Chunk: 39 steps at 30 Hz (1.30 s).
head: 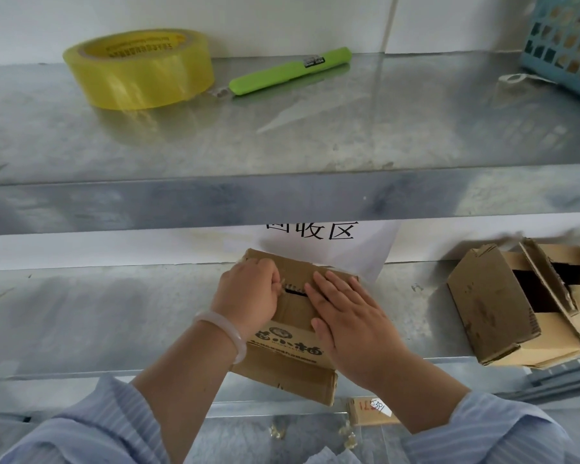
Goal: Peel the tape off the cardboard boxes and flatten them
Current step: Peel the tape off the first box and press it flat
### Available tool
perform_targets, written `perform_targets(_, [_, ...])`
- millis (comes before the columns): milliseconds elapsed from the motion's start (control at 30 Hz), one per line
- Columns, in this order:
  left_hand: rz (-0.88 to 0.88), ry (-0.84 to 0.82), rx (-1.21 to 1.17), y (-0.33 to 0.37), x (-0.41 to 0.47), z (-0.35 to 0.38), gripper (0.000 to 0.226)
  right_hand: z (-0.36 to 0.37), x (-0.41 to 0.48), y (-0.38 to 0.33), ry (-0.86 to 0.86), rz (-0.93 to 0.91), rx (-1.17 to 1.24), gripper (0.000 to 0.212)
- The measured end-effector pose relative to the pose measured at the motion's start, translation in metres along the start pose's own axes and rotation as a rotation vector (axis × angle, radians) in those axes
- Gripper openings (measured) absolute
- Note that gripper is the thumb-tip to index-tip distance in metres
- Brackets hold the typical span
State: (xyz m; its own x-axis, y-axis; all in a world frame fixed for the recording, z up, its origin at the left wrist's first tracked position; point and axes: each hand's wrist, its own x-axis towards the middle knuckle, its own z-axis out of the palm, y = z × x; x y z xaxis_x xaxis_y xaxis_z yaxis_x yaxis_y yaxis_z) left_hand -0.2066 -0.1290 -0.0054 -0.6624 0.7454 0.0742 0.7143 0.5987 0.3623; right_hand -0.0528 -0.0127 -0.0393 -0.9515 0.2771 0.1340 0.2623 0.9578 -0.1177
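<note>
A small brown cardboard box (290, 346) with black printed characters on its near side sits on the lower metal shelf (98, 316), partly over the front edge. My left hand (246, 294), with a pale bangle on the wrist, has its fingers curled at the box's top seam and pinches what looks like a strip of clear tape there. My right hand (349, 316) lies flat on the box top with straight fingers and presses it down. A dark gap shows in the seam between both hands.
Opened, partly collapsed cardboard boxes (523, 303) lie at the right of the lower shelf. On the upper shelf (315, 135) are a yellow tape roll (139, 68), a green utility knife (290, 71) and a blue plastic basket (566, 45). A paper sign (325, 244) hangs behind the box.
</note>
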Motion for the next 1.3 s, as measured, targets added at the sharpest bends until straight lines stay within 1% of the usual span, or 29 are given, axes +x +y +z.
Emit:
perform_targets(100, [-0.033, 0.054, -0.063, -0.012, 0.001, -0.003, 0.012, 0.001, -0.001, 0.000, 0.004, 0.008, 0.019, 0.053])
perform_targets(200, [-0.026, 0.163, 0.060, -0.025, 0.000, -0.011, 0.013, 0.000, 0.000, -0.002, 0.013, 0.020, 0.025, 0.053])
perform_targets(300, [0.122, 0.177, 0.166, -0.023, -0.002, -0.010, 0.014, 0.000, 0.003, -0.004, 0.004, 0.031, 0.028, 0.053])
perform_targets(367, [0.229, 0.142, 0.145, -0.019, -0.005, -0.007, 0.008, 0.000, 0.004, -0.004, -0.010, 0.031, 0.021, 0.053])
perform_targets(400, [0.254, 0.117, 0.109, -0.017, -0.007, -0.006, 0.004, 0.000, 0.005, -0.004, -0.014, 0.030, 0.017, 0.053])
perform_targets(467, [0.198, 0.074, -0.007, -0.016, -0.009, -0.007, 0.015, -0.002, 0.006, -0.004, -0.014, 0.034, 0.008, 0.054])
perform_targets(567, [0.062, 0.106, -0.140, -0.019, -0.008, -0.008, 0.020, -0.005, 0.011, -0.006, -0.027, 0.043, -0.017, 0.056])
perform_targets(633, [-0.034, 0.123, -0.095, -0.018, -0.007, -0.009, 0.022, -0.006, 0.015, -0.008, -0.053, 0.043, -0.042, 0.061])
perform_targets(733, [-0.131, 0.068, 0.056, -0.015, -0.003, -0.011, 0.020, -0.004, 0.017, -0.011, -0.068, 0.039, -0.071, 0.065])
perform_targets(833, [-0.147, 0.001, 0.061, -0.015, 0.002, -0.011, 0.013, -0.002, 0.014, -0.011, -0.055, 0.043, -0.063, 0.062])
perform_targets(900, [-0.151, 0.040, -0.011, -0.018, 0.005, -0.010, 0.008, -0.002, 0.013, -0.010, -0.054, 0.043, -0.055, 0.062])
perform_targets(1000, [-0.262, 0.173, -0.210, -0.032, 0.006, -0.017, 0.010, -0.002, 0.013, -0.009, -0.057, 0.046, -0.051, 0.062])
perform_targets(1033, [-0.275, 0.225, -0.226, -0.040, 0.005, -0.019, 0.011, -0.002, 0.013, -0.009, -0.059, 0.047, -0.049, 0.062])
perform_targets(1100, [-0.192, 0.277, -0.152, -0.049, 0.002, -0.021, 0.010, -0.001, 0.012, -0.009, -0.064, 0.048, -0.051, 0.062])
perform_targets(1200, [0.027, 0.216, -0.045, -0.051, -0.004, -0.018, 0.003, 0.000, 0.013, -0.010, -0.058, 0.057, -0.050, 0.062])
perform_targets(1233, [0.053, 0.185, -0.045, -0.050, -0.005, -0.018, 0.003, 0.000, 0.013, -0.010, -0.055, 0.058, -0.049, 0.062])
perform_targets(1300, [0.018, 0.126, -0.104, -0.049, -0.004, -0.019, 0.008, 0.000, 0.013, -0.010, -0.048, 0.053, -0.046, 0.062])
